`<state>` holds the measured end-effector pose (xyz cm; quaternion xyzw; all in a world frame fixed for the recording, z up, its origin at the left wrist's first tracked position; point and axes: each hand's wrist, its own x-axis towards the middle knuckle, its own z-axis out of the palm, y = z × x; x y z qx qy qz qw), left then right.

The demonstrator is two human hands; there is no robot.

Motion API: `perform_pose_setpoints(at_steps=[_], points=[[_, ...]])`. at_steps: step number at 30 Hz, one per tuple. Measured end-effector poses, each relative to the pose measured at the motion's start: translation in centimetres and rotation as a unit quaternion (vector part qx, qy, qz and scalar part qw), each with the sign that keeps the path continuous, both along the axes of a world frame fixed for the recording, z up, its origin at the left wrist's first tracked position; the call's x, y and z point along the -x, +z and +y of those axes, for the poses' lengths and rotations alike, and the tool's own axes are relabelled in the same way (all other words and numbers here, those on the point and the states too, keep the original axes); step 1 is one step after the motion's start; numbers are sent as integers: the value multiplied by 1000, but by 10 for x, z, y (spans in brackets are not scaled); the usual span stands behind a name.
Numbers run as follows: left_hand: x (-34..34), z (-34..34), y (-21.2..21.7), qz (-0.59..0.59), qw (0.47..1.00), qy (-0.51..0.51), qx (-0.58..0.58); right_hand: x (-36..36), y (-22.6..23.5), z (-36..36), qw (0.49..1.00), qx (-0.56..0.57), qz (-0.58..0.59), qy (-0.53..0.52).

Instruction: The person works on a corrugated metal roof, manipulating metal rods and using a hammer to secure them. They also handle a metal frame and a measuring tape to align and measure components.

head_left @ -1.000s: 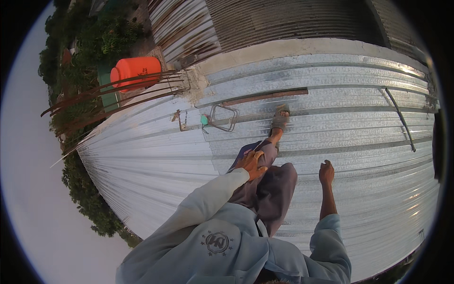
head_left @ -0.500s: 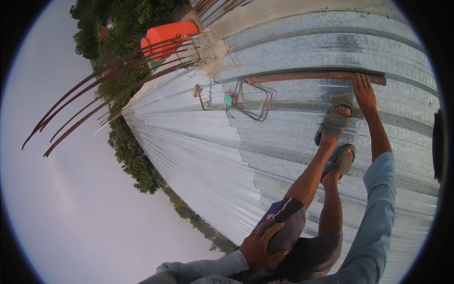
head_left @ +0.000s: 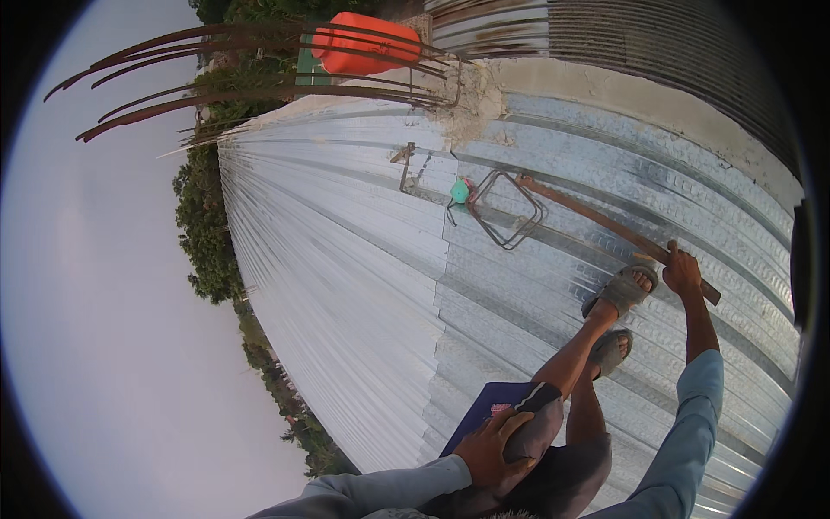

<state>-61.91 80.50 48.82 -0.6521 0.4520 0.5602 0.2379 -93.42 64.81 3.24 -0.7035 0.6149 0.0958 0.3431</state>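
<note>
A long, narrow reddish-brown bar [head_left: 596,216] lies slantwise across the ribbed metal roofing [head_left: 519,311]; whether it is wood or rusty metal I cannot tell. The fingers of my right hand [head_left: 682,270] are wrapped round it close to its near end. On my bent leg, against the dark shorts [head_left: 540,424], rests my left hand [head_left: 491,450], fingers spread and holding nothing. My feet in grey sandals [head_left: 624,292] stand on the roofing just left of the right hand. Past the bar's far end are squarish bent metal rod loops [head_left: 510,210] beside a small round green object [head_left: 461,190].
Several rusty rebar rods [head_left: 259,39] jut left from a rough concrete stub [head_left: 475,102]. Behind them lies an orange-red barrel [head_left: 367,43]. A bent rusty metal piece [head_left: 405,166] sits on the roofing. A concrete ledge [head_left: 640,95] borders the far side; trees [head_left: 207,225] stand beyond the left edge.
My right hand has gone from lying flat over the bar to gripping it. The bar's near end has swung toward me, so it now slants. The view has shifted too; my left hand stays on the leg.
</note>
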Motion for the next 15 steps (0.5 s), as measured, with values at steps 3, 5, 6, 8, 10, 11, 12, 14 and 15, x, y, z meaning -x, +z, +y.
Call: perform_pose_setpoints(at_steps=[3, 5, 6, 8, 10, 11, 12, 14, 15], points=[[-11, 17, 15, 4, 999, 6, 36, -28, 98, -1, 997, -25, 34, 63], [-23, 23, 29, -6, 998, 14, 59, -42, 141, 11, 996, -32, 43, 77], [-29, 33, 25, 11, 997, 27, 71, -37, 163, 17, 995, -42, 66, 63], [-36, 52, 11, 37, 995, 40, 78, -17, 205, 37, 989, -48, 110, 84], [-41, 62, 31, 10, 996, 23, 86, -16, 299, 50, 989, -91, 108, 53], [-44, 65, 37, 6, 994, 27, 104, -9, 345, 60, 987, -93, 116, 63], [-49, 67, 39, 7, 992, 32, 119, 0, 390, 72, 982, -121, 137, 38], [-59, 69, 43, 41, 970, 94, 221, 8, 494, 97, 977, -141, 150, 62], [-63, 70, 49, 52, 956, 123, 262, 13, 536, 113, 971, -169, 161, 56]])
